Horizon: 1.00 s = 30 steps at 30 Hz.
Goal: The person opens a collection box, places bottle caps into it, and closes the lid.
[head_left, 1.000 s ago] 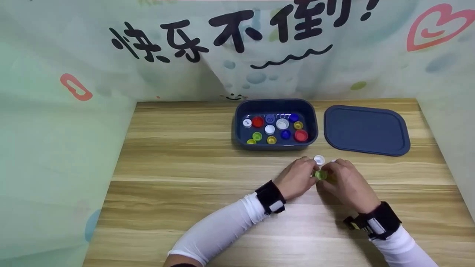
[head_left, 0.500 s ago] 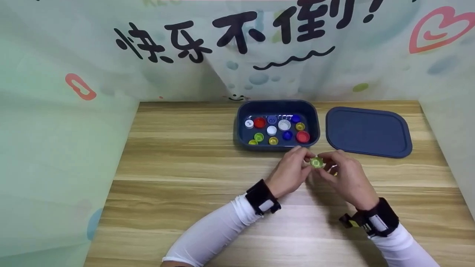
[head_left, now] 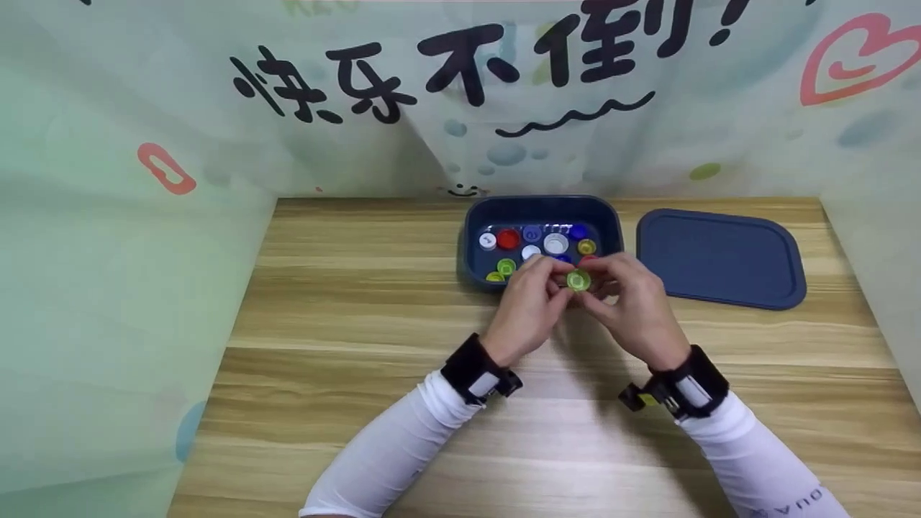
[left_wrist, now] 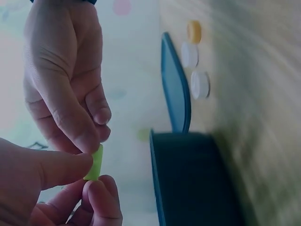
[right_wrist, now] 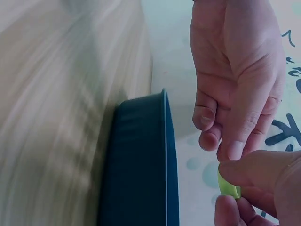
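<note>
- L hand (head_left: 527,309) – fingertips pinched narrow on the edge of a green bottle cap (head_left: 578,280).
- R hand (head_left: 637,306) pinches the same cap from the opp. side, thumb & fingertips close tog.; cap's held btwn both hands, off the table (head_left: 345,403).
- Cap pos.: in head view it overlaps the near rim of the navy box (head_left: 543,211); wrist views put it above rim height. Can't tell if it's over the inside yet.
- Box has loose caps in it, e.g. red cap (head_left: 508,239), wide whitish cap (head_left: 555,244), another green one (head_left: 506,267) nr the front L corner. Some part-hidden by the hands.
- Navy lid (head_left: 723,259) is off, flat on the table just R of the box.
- L wrist view: two white caps (left_wrist: 201,84) & an orange-yellow cap (left_wrist: 194,31) on the table nr the lid, untouched.
- Step in hand, I'd judge: two-handed handling of this one cap at the box's edge, prob. part of filling the box.
- Next move calls for – if it's going in – clearing the rim, a free patch of floor, both pinches letting go tog. so it doesn't flip.
</note>
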Each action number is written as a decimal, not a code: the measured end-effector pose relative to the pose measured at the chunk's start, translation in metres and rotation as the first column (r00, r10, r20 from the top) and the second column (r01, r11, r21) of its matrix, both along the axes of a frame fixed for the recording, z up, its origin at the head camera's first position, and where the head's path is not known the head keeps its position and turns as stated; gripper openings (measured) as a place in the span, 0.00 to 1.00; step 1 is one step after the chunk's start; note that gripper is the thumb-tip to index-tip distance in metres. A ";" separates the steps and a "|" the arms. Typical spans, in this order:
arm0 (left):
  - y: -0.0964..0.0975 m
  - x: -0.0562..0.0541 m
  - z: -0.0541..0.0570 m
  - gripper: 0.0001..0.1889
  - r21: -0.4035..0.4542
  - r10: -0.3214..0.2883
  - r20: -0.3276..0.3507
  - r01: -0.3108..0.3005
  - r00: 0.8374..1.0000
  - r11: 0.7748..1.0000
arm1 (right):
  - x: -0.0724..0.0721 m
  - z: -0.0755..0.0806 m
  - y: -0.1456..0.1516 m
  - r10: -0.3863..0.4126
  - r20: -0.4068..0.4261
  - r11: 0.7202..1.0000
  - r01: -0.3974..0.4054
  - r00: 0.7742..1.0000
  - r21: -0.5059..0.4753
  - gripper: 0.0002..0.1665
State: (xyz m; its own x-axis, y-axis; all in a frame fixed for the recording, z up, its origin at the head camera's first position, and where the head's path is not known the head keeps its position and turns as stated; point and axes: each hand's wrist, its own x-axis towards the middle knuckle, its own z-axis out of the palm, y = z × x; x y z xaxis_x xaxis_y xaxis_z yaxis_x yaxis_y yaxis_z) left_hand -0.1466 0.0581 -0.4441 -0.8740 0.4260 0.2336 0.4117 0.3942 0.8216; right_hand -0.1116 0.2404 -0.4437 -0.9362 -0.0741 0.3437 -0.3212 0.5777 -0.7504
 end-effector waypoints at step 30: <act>-0.069 -0.047 0.004 0.20 0.084 0.168 0.322 -0.205 0.932 0.975 | -0.093 -0.009 -0.069 0.199 0.339 0.977 -0.157 0.920 -0.146 0.22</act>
State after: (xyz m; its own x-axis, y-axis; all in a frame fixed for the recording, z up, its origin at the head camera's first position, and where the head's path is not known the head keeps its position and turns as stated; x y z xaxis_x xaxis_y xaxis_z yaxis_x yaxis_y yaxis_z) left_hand -0.1932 -0.0112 -0.4402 -0.9718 0.2343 -0.0250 0.0566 0.3349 0.9406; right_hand -0.2049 0.1714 -0.4532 -0.9730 -0.2306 0.0130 -0.1162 0.4400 -0.8904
